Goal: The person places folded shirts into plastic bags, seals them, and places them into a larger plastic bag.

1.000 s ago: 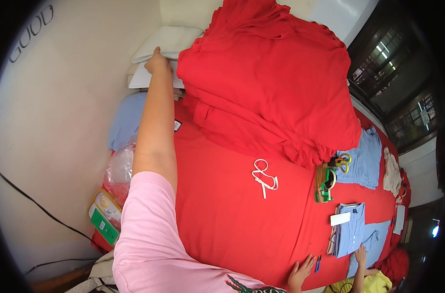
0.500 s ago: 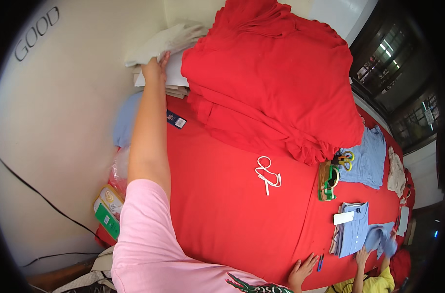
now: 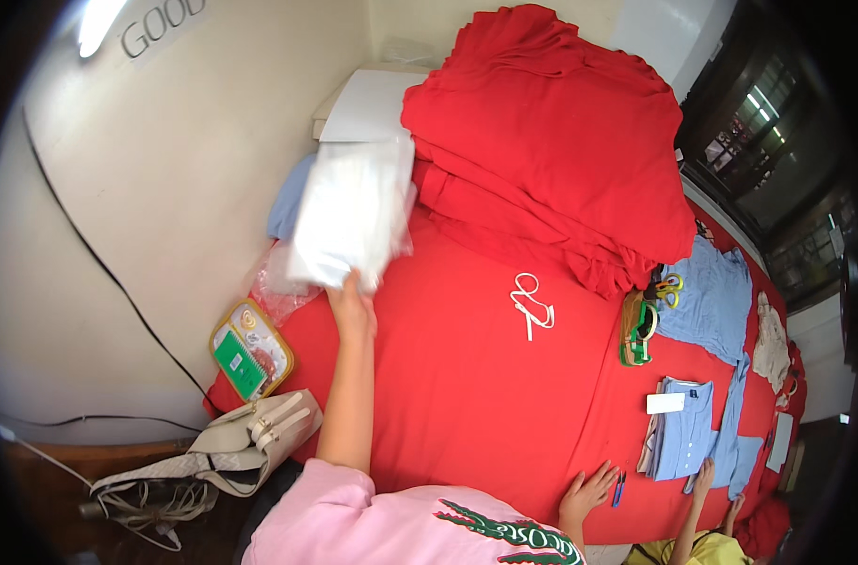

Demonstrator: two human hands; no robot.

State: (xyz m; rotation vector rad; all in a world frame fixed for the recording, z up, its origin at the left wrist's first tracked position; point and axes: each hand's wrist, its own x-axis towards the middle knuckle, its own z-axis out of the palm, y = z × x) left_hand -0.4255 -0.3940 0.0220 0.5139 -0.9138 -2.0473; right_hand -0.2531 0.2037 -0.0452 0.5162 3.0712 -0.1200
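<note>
Over the left part of the red cloth (image 3: 457,395), our left hand (image 3: 356,306) is gripping the near edge of a stack of clear bags (image 3: 349,209). Our right hand (image 3: 591,487) is lying palm down on the cloth, fingers spread and grasping nothing, with a small blue tool (image 3: 619,490) just to its right.

We are judging the bags to be light, thin and floppy, their slick faces likely to slide over one another. Pinching the whole stack at one edge should be keeping it together; a palm beneath the far end would be checking any droop. Breakage is seeming unlikely, creasing less so.

Farther out, a white string (image 3: 533,306) is lying near the middle, and a red heap (image 3: 542,151) is filling the far side. White sheets (image 3: 368,105) are lying at the far left. At the near left, a green notebook (image 3: 241,365) is sitting near a handbag (image 3: 271,435). On the right, scissors (image 3: 671,290) are lying near a tape dispenser (image 3: 633,330), and a co-worker's hand (image 3: 703,477) is resting close to folded shirts (image 3: 683,438).
</note>
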